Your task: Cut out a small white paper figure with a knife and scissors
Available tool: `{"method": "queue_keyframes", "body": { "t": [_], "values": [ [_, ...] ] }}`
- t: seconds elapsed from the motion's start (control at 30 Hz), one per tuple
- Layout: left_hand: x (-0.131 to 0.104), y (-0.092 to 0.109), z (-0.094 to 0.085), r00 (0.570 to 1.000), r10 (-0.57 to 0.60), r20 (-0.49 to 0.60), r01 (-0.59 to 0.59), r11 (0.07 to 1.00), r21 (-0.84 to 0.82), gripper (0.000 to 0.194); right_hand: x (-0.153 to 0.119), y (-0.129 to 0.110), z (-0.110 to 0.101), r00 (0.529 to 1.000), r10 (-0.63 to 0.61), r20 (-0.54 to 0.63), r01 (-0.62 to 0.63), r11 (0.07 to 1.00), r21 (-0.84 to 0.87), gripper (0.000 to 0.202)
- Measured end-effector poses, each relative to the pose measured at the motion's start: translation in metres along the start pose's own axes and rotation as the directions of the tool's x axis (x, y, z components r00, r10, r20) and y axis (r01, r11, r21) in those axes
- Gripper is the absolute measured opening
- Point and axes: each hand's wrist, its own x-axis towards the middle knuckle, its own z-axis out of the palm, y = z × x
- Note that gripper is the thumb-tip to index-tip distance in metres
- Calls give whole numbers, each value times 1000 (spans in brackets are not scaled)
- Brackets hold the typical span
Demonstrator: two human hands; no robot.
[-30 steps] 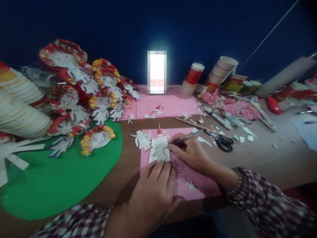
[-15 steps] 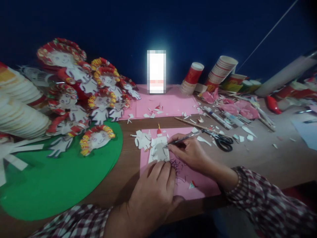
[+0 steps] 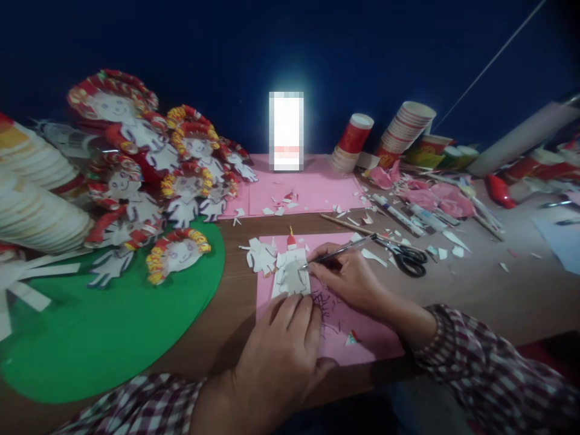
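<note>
My right hand (image 3: 348, 272) grips a pen (image 3: 338, 248), its tip at the right side of a white paper piece (image 3: 292, 269). A drawn figure outline shows on that paper, its lower end hidden under my fingers. My left hand (image 3: 283, 338) presses the paper down from the near side, fingers side by side and lying flat, thumb apart. Underneath lies a pink sheet (image 3: 371, 332) with dark scribbles. A cut-out white paper figure (image 3: 260, 256) is just left of the paper, and a small red and yellow scrap (image 3: 291, 237) touches its far edge.
Black-handled scissors (image 3: 410, 261) and a thin stick (image 3: 347, 223) lie to the right among paper scraps. Paper dolls with red and yellow hair (image 3: 181, 257) crowd the left, by a green oval sheet (image 3: 113, 338). Paper cups (image 3: 405, 130) stand at the back.
The pen and my right hand have shifted very slightly over the paper. My left hand stays in place.
</note>
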Motion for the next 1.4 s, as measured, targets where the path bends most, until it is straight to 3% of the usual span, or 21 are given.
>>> {"method": "queue_keyframes", "body": {
  "t": [0.93, 1.13, 1.27, 1.4],
  "values": [
    [0, 0, 1, 1000, 0, 12, 0, 1000, -8, 61, -1, -2, 0, 999, 25, 34, -26, 999, 31, 7],
    [0, 0, 1, 1000, -1, 7, 1, 1000, 0, 57, -1, -1, -2, 996, 89, 7, -89, 978, 186, 3],
    [0, 0, -1, 998, -10, 58, 11, 1000, -11, 59, 0, -3, -6, 991, 130, 10, -129, 962, 240, 15],
    [2, -1, -4, 995, -4, 102, 7, 1000, -25, 57, 1, -3, -8, 980, 195, 40, -194, 892, 408, 19]
  ]
}}
